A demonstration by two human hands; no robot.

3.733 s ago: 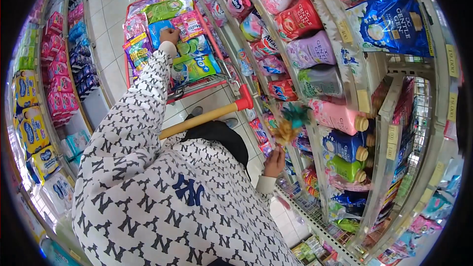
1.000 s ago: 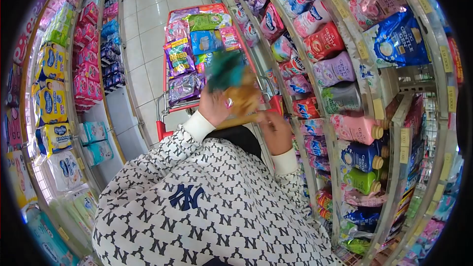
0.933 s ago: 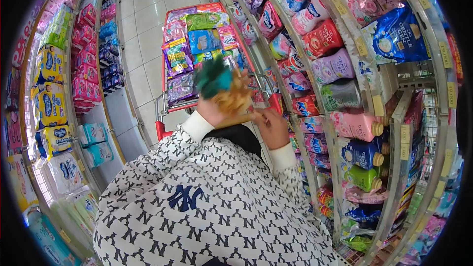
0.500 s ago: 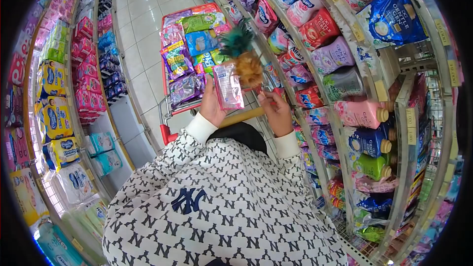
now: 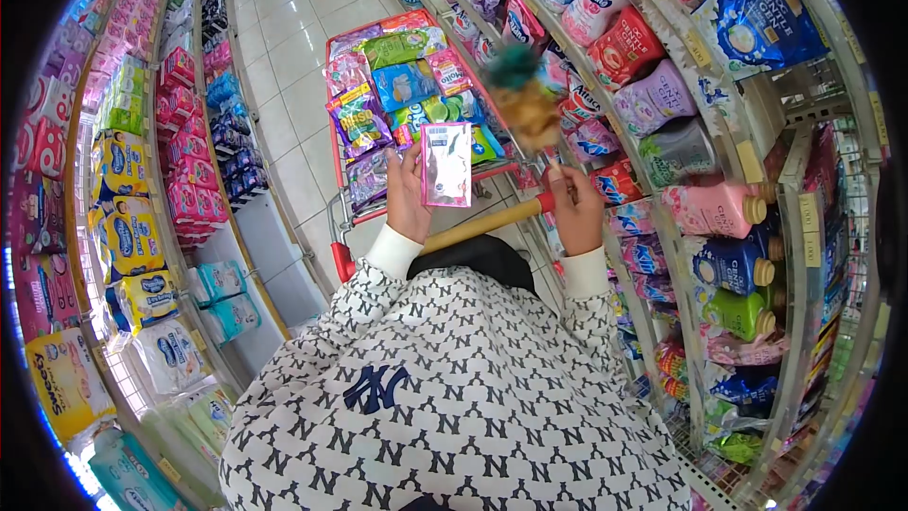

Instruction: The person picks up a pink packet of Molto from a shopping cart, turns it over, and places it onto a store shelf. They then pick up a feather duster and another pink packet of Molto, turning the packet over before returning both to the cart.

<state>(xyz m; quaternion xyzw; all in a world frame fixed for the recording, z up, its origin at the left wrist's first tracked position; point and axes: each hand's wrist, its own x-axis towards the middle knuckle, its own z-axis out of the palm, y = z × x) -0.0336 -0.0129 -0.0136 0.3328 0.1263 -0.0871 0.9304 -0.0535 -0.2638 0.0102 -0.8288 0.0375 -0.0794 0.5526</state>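
My left hand holds a flat pink-edged packet upright by its left side, its shiny face turned up. To the right, my right hand is closed on the thin handle of a feather duster, whose teal and tan feathers are blurred by motion. Beyond both hands is a red shopping cart filled with colourful packs, among them a purple pack, a blue pack and a green pack. The cart's yellowish handle bar passes below the packet.
Shelves on the right hold detergent pouches and bottles, such as a pink bottle. Shelves on the left carry yellow packs and pink packs. A tiled floor runs between them.
My right hand and the duster have moved right, away from the packet. The packet is turned so its face shines with glare. The cart appears slightly farther right in view.
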